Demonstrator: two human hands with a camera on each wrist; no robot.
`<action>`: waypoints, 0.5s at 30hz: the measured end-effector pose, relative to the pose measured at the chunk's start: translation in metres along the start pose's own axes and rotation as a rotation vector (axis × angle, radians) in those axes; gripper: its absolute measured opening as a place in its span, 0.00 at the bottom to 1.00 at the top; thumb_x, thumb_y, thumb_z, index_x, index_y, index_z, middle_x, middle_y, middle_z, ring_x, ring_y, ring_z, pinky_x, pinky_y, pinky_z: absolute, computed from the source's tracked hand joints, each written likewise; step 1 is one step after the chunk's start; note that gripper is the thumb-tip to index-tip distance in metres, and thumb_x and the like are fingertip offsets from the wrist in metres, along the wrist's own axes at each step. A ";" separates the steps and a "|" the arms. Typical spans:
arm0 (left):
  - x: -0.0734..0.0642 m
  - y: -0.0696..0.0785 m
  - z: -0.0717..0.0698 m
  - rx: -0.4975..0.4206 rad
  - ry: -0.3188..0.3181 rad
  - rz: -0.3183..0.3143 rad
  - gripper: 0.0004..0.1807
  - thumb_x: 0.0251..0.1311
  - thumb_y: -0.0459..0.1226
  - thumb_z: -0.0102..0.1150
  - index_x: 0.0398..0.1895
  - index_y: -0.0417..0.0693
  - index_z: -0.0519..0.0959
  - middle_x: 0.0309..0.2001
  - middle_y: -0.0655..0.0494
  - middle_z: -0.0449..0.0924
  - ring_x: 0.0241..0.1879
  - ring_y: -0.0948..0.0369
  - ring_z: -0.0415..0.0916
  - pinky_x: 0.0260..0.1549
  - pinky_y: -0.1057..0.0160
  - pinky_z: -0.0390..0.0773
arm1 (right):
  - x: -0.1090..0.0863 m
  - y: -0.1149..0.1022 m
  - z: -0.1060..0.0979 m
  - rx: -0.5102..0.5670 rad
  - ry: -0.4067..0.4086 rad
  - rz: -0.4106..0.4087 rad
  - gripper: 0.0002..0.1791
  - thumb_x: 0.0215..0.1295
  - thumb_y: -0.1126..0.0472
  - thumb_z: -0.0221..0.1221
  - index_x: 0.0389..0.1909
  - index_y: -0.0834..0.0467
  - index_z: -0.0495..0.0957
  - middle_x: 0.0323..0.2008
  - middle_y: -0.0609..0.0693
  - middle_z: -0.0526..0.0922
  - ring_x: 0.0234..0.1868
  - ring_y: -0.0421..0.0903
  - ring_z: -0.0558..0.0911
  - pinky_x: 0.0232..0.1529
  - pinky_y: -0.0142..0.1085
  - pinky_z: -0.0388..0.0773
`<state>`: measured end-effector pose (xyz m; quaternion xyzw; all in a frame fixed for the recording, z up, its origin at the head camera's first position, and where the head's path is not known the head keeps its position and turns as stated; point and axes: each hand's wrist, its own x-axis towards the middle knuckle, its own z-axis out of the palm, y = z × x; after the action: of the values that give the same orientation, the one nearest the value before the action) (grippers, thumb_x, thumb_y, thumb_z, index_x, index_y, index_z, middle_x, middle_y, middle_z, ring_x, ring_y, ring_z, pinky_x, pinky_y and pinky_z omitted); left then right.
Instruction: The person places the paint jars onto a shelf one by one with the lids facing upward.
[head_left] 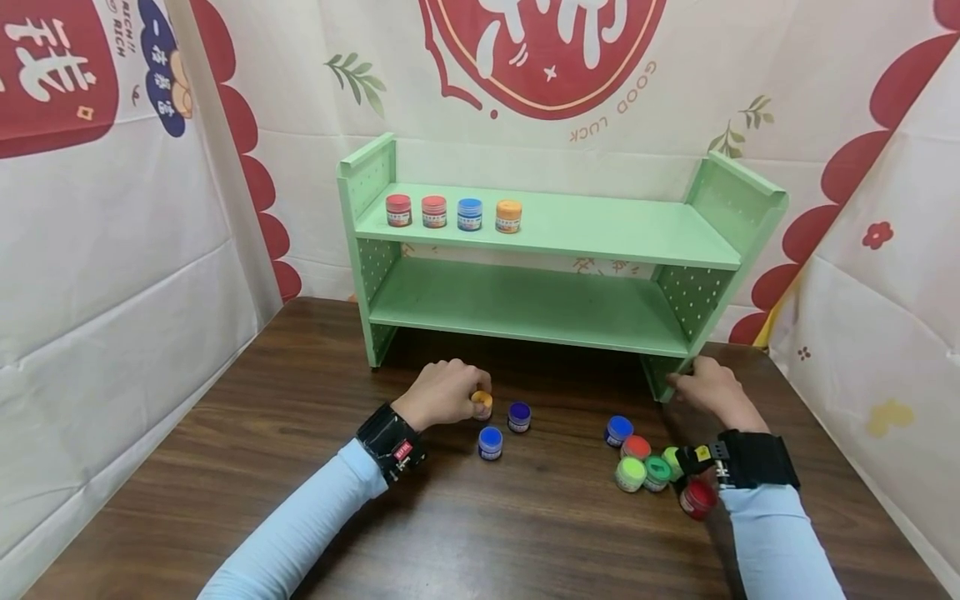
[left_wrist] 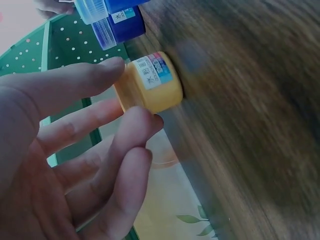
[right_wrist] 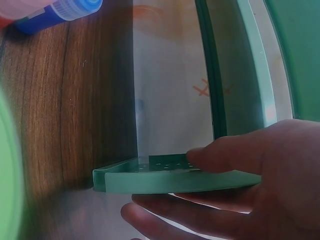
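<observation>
My left hand (head_left: 448,393) pinches a small yellow-orange paint jar (left_wrist: 160,82) by its lid, thumb on one side and fingers on the other. The jar's base is at the wooden tabletop. Close by stand a dark blue jar (head_left: 519,417) and a brighter blue jar (head_left: 490,443). Over on the right, my right hand (head_left: 712,390) grips the lower side panel (right_wrist: 175,182) of a green two-tier shelf (head_left: 525,333), thumb inside and fingers outside. On the shelf's top tier, two red jars, a blue jar (head_left: 469,215) and an orange jar (head_left: 507,217) stand in a row.
Beside my right wrist, several jars cluster on the table (head_left: 315,517): a blue jar (head_left: 618,430), a light red jar (head_left: 636,447), green ones including a dark green jar (head_left: 656,473), and a dark red jar (head_left: 697,498). Printed cloth (head_left: 135,250) hangs around the table.
</observation>
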<state>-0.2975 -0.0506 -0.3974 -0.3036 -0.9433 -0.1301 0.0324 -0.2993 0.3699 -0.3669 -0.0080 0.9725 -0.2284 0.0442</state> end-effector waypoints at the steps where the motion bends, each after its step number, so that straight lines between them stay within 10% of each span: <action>1: 0.000 0.000 0.000 0.000 -0.001 0.001 0.12 0.61 0.47 0.72 0.44 0.54 0.87 0.33 0.61 0.82 0.27 0.64 0.72 0.20 0.66 0.69 | 0.000 0.000 0.000 -0.002 0.002 0.000 0.21 0.76 0.52 0.51 0.42 0.69 0.76 0.33 0.60 0.87 0.38 0.55 0.82 0.37 0.44 0.74; 15: -0.001 0.000 0.001 -0.011 0.005 -0.003 0.11 0.62 0.44 0.71 0.46 0.54 0.87 0.36 0.58 0.84 0.29 0.63 0.74 0.22 0.64 0.71 | 0.000 0.001 0.001 0.005 0.007 -0.001 0.24 0.78 0.50 0.50 0.44 0.70 0.76 0.33 0.61 0.87 0.39 0.56 0.84 0.39 0.46 0.76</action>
<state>-0.2965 -0.0506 -0.3985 -0.3018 -0.9431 -0.1360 0.0327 -0.2997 0.3702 -0.3687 -0.0078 0.9721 -0.2309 0.0408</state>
